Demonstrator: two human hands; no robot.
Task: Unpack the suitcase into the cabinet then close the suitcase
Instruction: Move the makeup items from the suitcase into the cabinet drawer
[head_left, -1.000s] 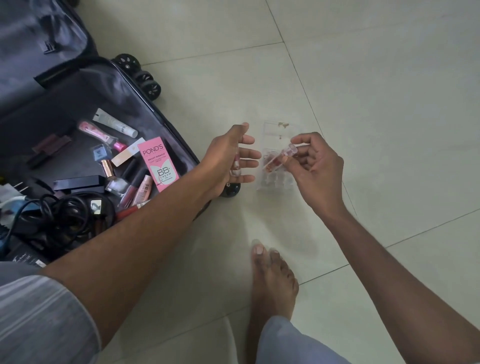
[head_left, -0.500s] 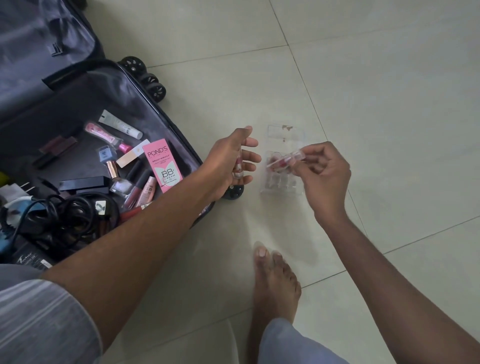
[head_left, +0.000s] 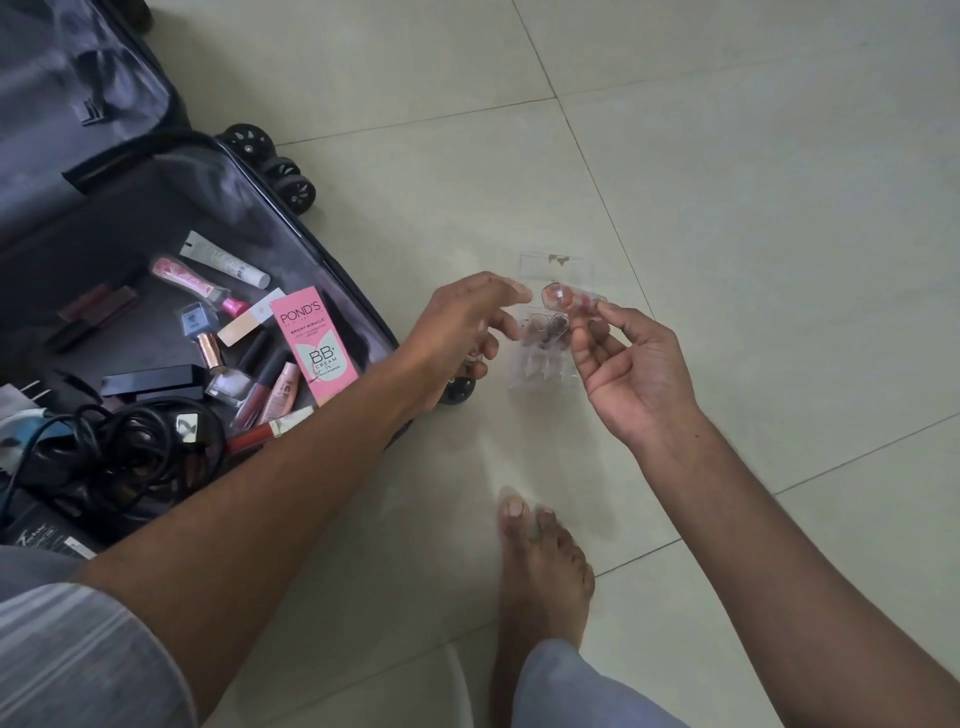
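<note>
The open dark suitcase (head_left: 332, 260) lies on the floor at the left, with cosmetics inside: a pink Pond's box (head_left: 317, 343), nail polish bottles (head_left: 228, 384), lip glosses and a white tube (head_left: 223, 260). A clear plastic organizer (head_left: 540, 376) stands on the tiles to the right of the suitcase. Above it, my right hand (head_left: 634, 369) pinches a small clear lip gloss tube (head_left: 561, 299) with pink inside. My left hand (head_left: 457, 332) hovers at the organizer's left side, blurred, fingers curled round a small tube that is mostly hidden. No cabinet is in view.
A tangle of black cables and chargers (head_left: 119, 457) fills the suitcase's near corner. The raised suitcase lid (head_left: 78, 78) is at the top left, with wheels (head_left: 291, 182) beside it. My bare foot (head_left: 540, 571) rests on the pale floor tiles just below the organizer.
My right hand has turned palm up and lifted the lip gloss tube slightly above the organizer. My left hand has moved right, closer to the tube.
</note>
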